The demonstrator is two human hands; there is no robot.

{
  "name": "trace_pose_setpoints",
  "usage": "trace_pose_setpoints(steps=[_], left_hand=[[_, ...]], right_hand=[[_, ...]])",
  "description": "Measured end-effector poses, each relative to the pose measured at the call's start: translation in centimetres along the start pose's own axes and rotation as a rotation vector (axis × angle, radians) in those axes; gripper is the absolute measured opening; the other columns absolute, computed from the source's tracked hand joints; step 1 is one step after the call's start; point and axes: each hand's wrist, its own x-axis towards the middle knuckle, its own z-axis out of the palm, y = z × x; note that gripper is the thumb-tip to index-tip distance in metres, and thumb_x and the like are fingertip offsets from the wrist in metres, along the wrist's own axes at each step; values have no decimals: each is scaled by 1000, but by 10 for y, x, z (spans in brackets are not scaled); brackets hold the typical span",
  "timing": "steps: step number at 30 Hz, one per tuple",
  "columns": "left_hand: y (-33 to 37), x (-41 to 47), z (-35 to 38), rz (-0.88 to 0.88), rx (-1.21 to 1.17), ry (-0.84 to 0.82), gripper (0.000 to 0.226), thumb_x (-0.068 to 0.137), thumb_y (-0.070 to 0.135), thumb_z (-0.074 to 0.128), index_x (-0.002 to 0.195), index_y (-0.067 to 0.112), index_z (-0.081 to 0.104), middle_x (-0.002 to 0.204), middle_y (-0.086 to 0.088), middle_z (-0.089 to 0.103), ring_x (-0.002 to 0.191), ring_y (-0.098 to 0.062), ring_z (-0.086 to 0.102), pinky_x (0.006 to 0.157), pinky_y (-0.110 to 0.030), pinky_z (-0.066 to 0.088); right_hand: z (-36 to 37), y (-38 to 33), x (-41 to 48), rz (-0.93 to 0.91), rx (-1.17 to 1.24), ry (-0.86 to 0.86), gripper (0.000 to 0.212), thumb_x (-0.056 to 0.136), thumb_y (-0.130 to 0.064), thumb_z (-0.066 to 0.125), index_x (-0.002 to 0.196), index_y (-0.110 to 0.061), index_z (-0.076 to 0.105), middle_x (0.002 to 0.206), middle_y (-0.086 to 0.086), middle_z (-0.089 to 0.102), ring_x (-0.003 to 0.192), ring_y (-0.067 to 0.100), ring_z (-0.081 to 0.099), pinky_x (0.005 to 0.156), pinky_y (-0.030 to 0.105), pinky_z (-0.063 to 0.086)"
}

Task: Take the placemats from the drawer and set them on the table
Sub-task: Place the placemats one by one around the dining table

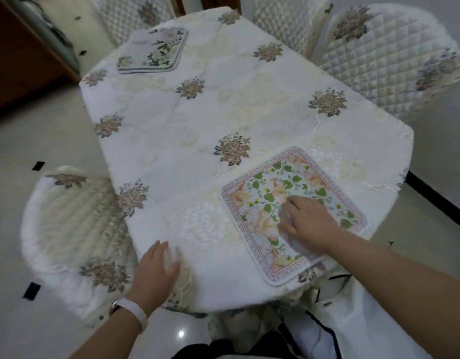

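Note:
A floral placemat (262,195) with a pink lettered border lies flat at the near right corner of the table (172,120). My right hand (306,218) rests palm down on it, fingers spread. My left hand (156,270) lies flat on the white tablecloth at the near edge, left of that mat, holding nothing. A small stack of grey-edged floral placemats (156,51) sits at the far left corner of the table. No drawer is in view.
Quilted white chairs stand around the table: one at the near left (68,229), one at the far right (389,60), two more behind the far edge. A brown cabinet (19,60) is at the far left. The floor is pale tile.

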Motion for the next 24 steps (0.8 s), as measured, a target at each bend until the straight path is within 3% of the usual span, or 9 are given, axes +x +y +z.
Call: trace_pose_setpoints(steps=[3, 6, 9, 11, 17, 24], left_hand=[[-14, -18, -25, 16, 35, 99, 57, 92, 32, 62, 142, 9, 46, 152, -14, 40, 140, -29, 35, 114, -43, 27], [-22, -32, -64, 100, 100, 261, 62, 84, 45, 49, 131, 6, 57, 139, -16, 54, 127, -33, 49, 104, -47, 41], [-37, -46, -100, 158, 156, 390, 58, 82, 43, 46, 123, 6, 62, 130, -16, 58, 119, -34, 53, 96, -48, 46], [-56, -53, -120, 126, 129, 440, 53, 82, 39, 53, 124, 7, 62, 134, -15, 56, 123, -33, 50, 99, -49, 44], [-140, -70, -166, 24, 87, 449, 53, 89, 38, 60, 135, 14, 54, 145, -9, 48, 134, -29, 41, 111, -47, 33], [-265, -125, -177, -33, 31, 365, 65, 85, 52, 42, 142, 20, 47, 151, -2, 41, 140, -21, 34, 113, -42, 30]], right_hand=[[-13, -61, 20, -168, 68, -37, 45, 98, -39, 40, 130, -12, 54, 129, 9, 53, 114, 28, 52, 98, 44, 44], [-27, -115, 32, -295, 112, -33, 50, 101, -41, 43, 141, -12, 47, 139, 7, 50, 123, 26, 49, 99, 39, 40], [-39, -159, 40, -368, 125, -43, 51, 100, -45, 41, 141, -15, 46, 135, 5, 51, 120, 27, 51, 99, 40, 41], [-47, -187, 42, -401, 134, -35, 52, 99, -48, 39, 139, -16, 48, 134, 4, 52, 118, 26, 52, 97, 40, 42], [-66, -291, 45, -499, 79, -2, 51, 100, -48, 42, 140, -17, 47, 137, 2, 50, 121, 23, 49, 101, 37, 41], [-54, -449, 41, -556, 27, -4, 52, 99, -49, 42, 142, -20, 46, 139, -2, 48, 124, 20, 47, 101, 34, 41]])
